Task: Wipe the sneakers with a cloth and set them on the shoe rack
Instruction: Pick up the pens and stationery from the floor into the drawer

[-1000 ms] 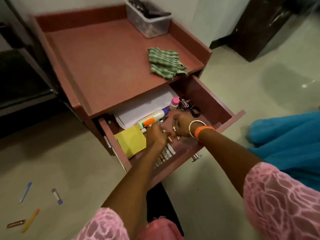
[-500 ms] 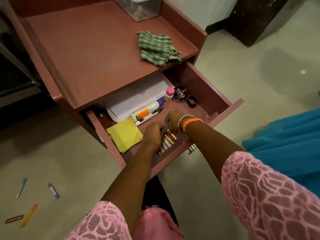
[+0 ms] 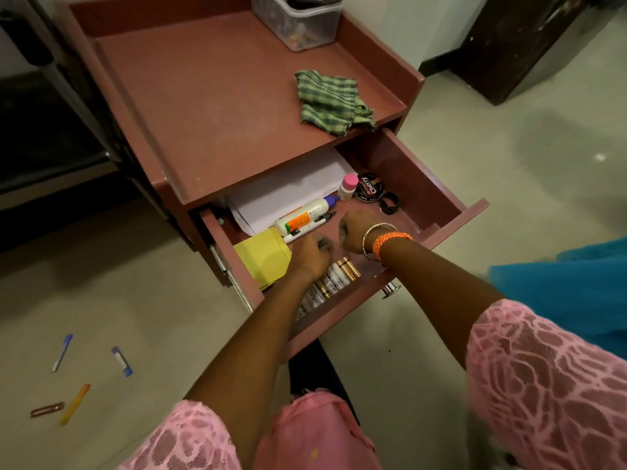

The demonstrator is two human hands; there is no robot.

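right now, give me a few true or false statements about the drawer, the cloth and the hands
1. The green cloth lies on the cabinet top, not in a hand. True.
2. The drawer is pushed shut. False: it is pulled out, with its contents showing.
3. Both the left hand and the right hand are inside the drawer. True.
4. The glue bottle stands upright. False: it lies on its side on white paper.
5. A sneaker sits in the drawer. False: no sneaker is in view.
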